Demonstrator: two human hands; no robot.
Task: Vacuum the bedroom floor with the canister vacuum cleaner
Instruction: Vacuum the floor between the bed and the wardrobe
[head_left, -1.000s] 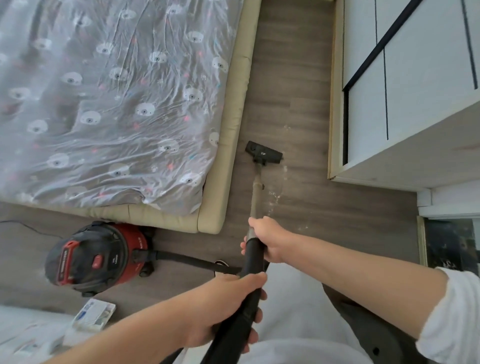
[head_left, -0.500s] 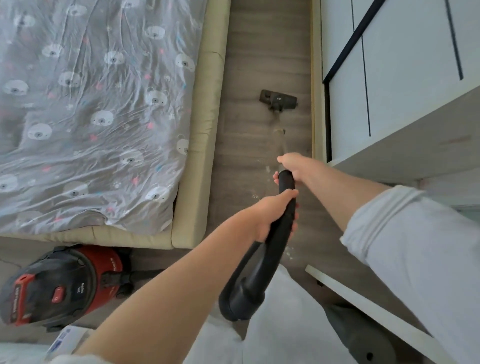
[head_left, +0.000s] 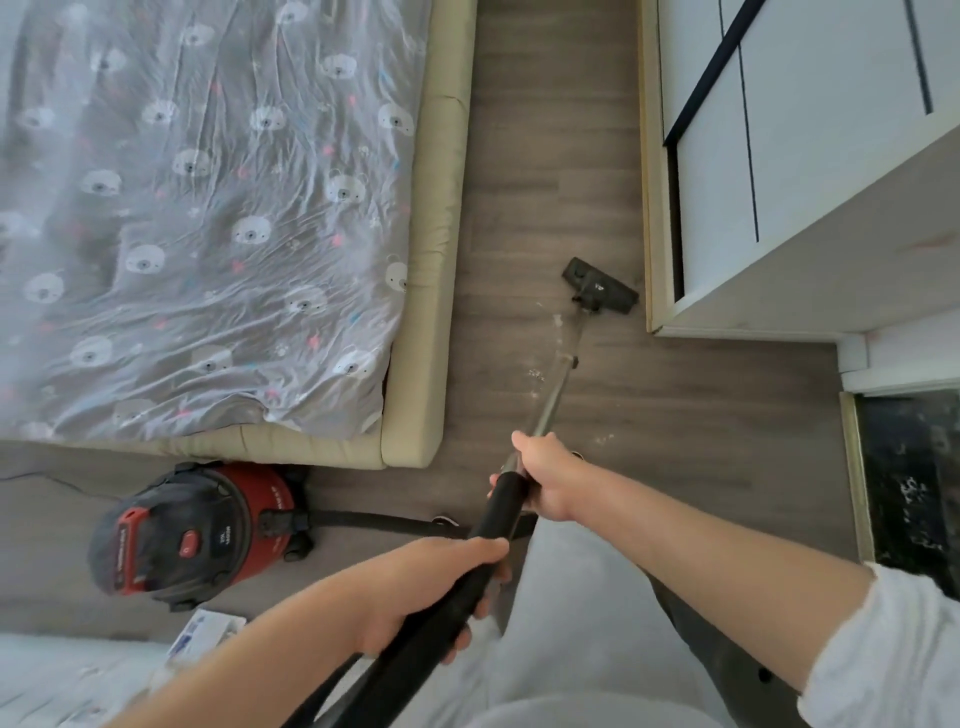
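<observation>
A grey wood floor (head_left: 545, 156) runs between bed (head_left: 436, 260) and wardrobe (head_left: 779, 182). Our left hand (head_left: 415, 587) and right hand (head_left: 545, 478) clamp the wand (head_left: 550, 395); its nozzle (head_left: 600, 286) sits at one o'clock, mid-sweep. Crumbs (head_left: 535, 374) at twelve need the next pass, we judge. The canister (head_left: 192, 535) waits at nine.

Bare forearms mostly — only the right arm shows a white sleeve (head_left: 883, 654), pushed up. Light grey trousers (head_left: 571, 613) below.

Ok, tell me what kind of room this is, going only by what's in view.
Most likely a bedroom. A bed with a bear-print sheet fills the left, and a white wardrobe stands on the right across a strip of wood-look floor. A red canister vacuum sits at the bed's foot.
</observation>
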